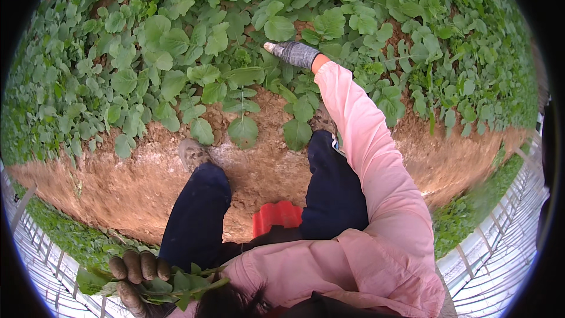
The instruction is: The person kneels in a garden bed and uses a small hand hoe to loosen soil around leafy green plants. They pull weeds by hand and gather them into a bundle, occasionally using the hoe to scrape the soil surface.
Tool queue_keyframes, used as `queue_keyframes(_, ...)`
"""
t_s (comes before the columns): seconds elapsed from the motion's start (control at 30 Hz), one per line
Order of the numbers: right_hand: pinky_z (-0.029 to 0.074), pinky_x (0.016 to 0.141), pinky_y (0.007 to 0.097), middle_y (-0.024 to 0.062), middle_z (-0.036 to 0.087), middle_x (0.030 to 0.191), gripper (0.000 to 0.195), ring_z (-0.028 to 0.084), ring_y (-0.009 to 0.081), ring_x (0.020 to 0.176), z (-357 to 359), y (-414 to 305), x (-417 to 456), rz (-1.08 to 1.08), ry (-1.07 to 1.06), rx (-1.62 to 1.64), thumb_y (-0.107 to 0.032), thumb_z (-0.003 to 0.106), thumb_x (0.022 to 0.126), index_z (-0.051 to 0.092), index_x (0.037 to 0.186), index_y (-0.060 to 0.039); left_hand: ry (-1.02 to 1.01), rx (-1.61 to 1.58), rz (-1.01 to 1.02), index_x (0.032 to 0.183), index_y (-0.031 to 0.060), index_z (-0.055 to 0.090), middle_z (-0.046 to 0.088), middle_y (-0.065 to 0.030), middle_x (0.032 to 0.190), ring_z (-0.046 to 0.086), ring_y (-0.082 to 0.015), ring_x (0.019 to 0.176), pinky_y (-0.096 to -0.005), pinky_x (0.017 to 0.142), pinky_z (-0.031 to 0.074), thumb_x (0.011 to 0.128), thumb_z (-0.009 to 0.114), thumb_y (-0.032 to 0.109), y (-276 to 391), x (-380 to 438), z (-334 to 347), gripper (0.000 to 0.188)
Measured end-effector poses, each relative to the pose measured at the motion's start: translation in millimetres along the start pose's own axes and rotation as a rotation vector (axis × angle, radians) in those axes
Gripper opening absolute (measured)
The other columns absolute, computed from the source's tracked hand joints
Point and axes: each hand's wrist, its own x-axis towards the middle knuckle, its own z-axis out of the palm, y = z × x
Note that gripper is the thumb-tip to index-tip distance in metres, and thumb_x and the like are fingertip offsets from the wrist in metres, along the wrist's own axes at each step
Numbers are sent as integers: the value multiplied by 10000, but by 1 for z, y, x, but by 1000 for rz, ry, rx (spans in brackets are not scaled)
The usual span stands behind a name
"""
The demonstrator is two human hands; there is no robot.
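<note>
My left hand (137,274), in a dirt-stained glove, is closed around a bunch of picked leafy greens (176,287) at the lower left, beside my thigh. Leaf blades stick out on one side of the fist and stems on the other. At the upper middle, my right hand (291,52) reaches into the bed of leafy green plants (216,37). It wears a grey knit glove with a pale, soiled fingertip. Leaves surround that hand, and most of its fingers are out of sight, so whether it grips a plant cannot be told.
Bare brown soil (128,185) runs between the bed and me, with my shoes (193,153) at the plants' edge. A red plastic object (278,217) sits between my legs. Behind me are more green plants (468,212) and a ribbed, pale greenhouse wall (494,238).
</note>
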Motion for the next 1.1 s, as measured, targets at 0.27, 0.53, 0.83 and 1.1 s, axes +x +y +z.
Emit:
queue_keyframes(0.27, 440, 898, 345, 126, 680, 968, 520, 616, 264, 929, -34, -11, -67, -69, -166, -130, -522, 454, 907, 714, 930, -72, 8, -27, -10, 1020, 125, 387, 324, 11, 836, 329, -135, 743, -309, 651, 329, 927, 511, 123, 2, 5, -1, 155)
queue_keyframes(0.53, 475, 733, 342, 112, 661, 768, 430, 606, 242, 716, -29, -17, -82, -20, -203, -294, -445, 528, 892, 674, 860, -42, 89, -14, -10, 994, 131, 379, 319, 10, 829, 322, -135, 736, -299, 644, 320, 928, 518, 117, 3, 5, 6, 155)
queue_keyframes(0.83, 479, 867, 397, 90, 612, 1196, 364, 616, 259, 1017, 4, -18, 9, 303, -224, -338, -316, 511, 892, 637, 1122, -63, 43, 28, 3, 1051, 125, 394, 343, 4, 858, 336, -144, 754, -308, 654, 335, 936, 507, 137, 6, -2, 1, 162)
queue_keyframes(1.1, 482, 865, 415, 113, 609, 1184, 367, 610, 290, 1017, 41, 34, 66, 617, -310, -651, -314, 551, 863, 642, 1111, -60, -17, -39, 28, 1061, 115, 395, 355, -1, 864, 359, -150, 775, -313, 673, 361, 937, 504, 143, 0, 4, -2, 167)
